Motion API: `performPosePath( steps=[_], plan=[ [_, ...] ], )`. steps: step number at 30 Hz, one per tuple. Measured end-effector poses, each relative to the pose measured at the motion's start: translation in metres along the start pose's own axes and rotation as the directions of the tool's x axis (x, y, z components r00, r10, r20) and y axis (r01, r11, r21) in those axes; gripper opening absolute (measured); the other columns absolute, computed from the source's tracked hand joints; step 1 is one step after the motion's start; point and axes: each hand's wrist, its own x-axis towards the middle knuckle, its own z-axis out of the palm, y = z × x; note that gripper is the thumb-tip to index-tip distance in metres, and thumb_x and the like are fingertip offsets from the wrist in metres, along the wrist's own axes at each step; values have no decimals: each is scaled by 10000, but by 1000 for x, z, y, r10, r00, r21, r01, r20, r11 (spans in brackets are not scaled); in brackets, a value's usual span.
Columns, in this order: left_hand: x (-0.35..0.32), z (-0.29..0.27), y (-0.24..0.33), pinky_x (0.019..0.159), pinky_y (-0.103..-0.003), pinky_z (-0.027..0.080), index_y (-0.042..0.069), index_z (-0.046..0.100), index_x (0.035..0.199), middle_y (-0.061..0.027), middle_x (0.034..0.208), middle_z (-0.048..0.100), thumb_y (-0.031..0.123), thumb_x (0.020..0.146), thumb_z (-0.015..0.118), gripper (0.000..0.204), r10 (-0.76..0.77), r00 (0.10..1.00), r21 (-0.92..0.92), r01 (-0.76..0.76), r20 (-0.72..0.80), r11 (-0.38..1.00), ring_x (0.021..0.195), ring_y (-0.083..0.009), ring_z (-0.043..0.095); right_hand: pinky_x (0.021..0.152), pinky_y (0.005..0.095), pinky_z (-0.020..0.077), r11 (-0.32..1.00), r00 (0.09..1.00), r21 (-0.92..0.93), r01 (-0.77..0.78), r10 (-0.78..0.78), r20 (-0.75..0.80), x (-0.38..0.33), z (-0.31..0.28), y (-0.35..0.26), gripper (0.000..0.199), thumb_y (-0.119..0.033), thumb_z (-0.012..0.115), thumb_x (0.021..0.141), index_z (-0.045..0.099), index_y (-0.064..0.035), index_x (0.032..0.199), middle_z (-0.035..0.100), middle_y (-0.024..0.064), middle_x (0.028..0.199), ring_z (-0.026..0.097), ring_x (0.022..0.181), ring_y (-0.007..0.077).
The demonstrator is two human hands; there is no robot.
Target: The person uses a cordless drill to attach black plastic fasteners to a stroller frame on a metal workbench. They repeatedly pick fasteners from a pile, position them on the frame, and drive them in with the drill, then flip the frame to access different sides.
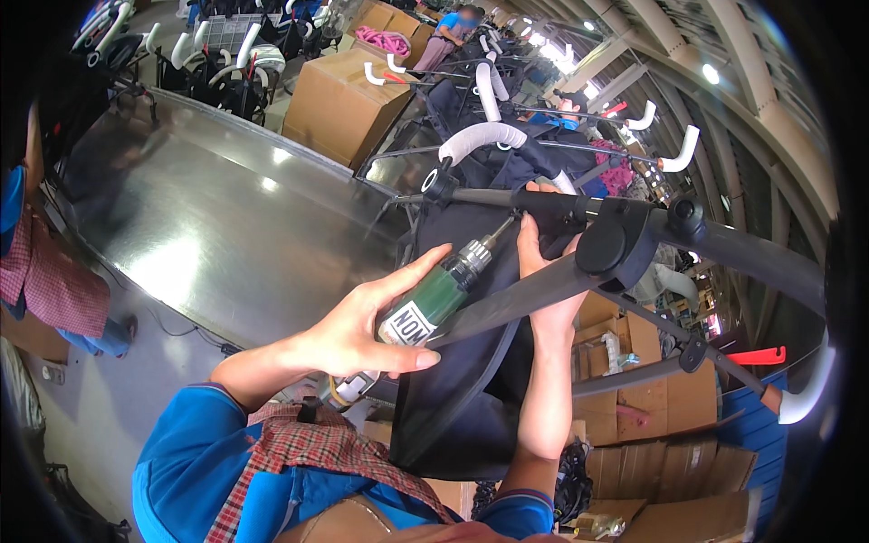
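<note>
My left hand (pixel 358 330) is wrapped around a green-bodied power screwdriver (pixel 442 288) with a silver chuck. Its bit points up and right, the tip at a black sleeve (pixel 552 210) on a thin tube of the stroller frame (pixel 618 237). Behind that sleeve, my right hand (pixel 539 257) closes on the tube, thumb near the bit's tip; some fingers are hidden. Whether the tip sits in a screw is too small to tell. Black fabric (pixel 462 398) hangs from the frame below both hands. A grey-wrapped curved handle (pixel 484 138) rises just beyond.
A shiny metal worktable (pixel 208 208) stretches to the left, with a large cardboard box (pixel 344 104) at its far end. More stroller frames with white handle ends (pixel 681 149) stand beyond. Flattened cartons (pixel 670 466) lie at lower right. A person in a checked apron (pixel 63 271) stands at far left.
</note>
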Motion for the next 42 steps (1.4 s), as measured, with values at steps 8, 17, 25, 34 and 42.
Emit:
performPosePath(
  steps=[8, 17, 25, 34, 42],
  plan=[
    [-9, -4, -5, 600, -230, 519, 123, 121, 1541, -94, 1294, 515, 2, 801, 715, 957, 53, 998, -29, -54, -34, 998, 649, -70, 594, 887, 298, 501, 992, 993, 45, -114, 115, -24, 4, -1, -4, 249, 72, 663, 826, 616, 43, 1069, 675, 108, 1048, 644, 973, 157],
    [-8, -6, -10, 607, -231, 517, 126, 121, 1542, -68, 1283, 521, 4, 808, 713, 951, 74, 997, 32, -75, 17, 997, 658, -59, 586, 808, 279, 535, 999, 1000, -47, 11, -9, 29, 6, -2, 4, 209, 83, 648, 825, 606, 49, 1026, 654, 103, 1028, 652, 915, 159],
    [-1, -4, 0, 615, -228, 519, 126, 130, 1541, -68, 1248, 542, 13, 799, 728, 960, 1, 1000, 55, -1, 5, 999, 656, -61, 589, 803, 277, 534, 1000, 999, -19, 8, -8, 37, 5, -4, 3, 214, 79, 649, 820, 610, 36, 1026, 657, 93, 1033, 654, 919, 161],
    [2, -7, 10, 591, -225, 518, 123, 141, 1538, -54, 1165, 577, 38, 780, 738, 969, 39, 999, 202, -35, -19, 979, 633, -68, 583, 873, 295, 515, 998, 999, -53, 37, -36, 16, 1, -2, 10, 292, 105, 623, 820, 581, 56, 1104, 660, 111, 1071, 649, 971, 172],
    [-3, -1, 9, 559, -215, 511, 147, 140, 1541, -59, 1191, 565, 45, 785, 734, 966, -12, 1000, 123, 15, -25, 992, 627, -61, 579, 842, 303, 527, 999, 999, -2, 44, -44, 5, 2, -2, 8, 255, 103, 621, 814, 607, 56, 1064, 655, 113, 1051, 649, 966, 183]
  ],
)
